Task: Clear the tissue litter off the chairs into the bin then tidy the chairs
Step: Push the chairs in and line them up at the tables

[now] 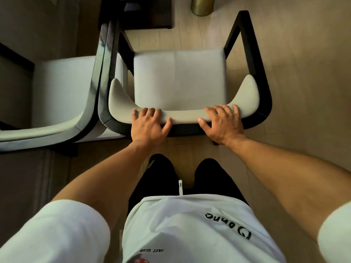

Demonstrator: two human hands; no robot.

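Note:
I look straight down on a black-framed chair (178, 76) with a pale grey seat cushion and a curved padded backrest. My left hand (150, 124) grips the top of the backrest left of centre, fingers curled over the padding. My right hand (221, 123) grips the same backrest right of centre, thumb on the near side. The seat is bare; no tissue shows on it.
A second chair (62, 95) of the same kind stands close against the left side, its frame touching or almost touching. A dark table base (144, 14) and a brass cylinder (202, 5) stand beyond on the pale wood floor (296, 54).

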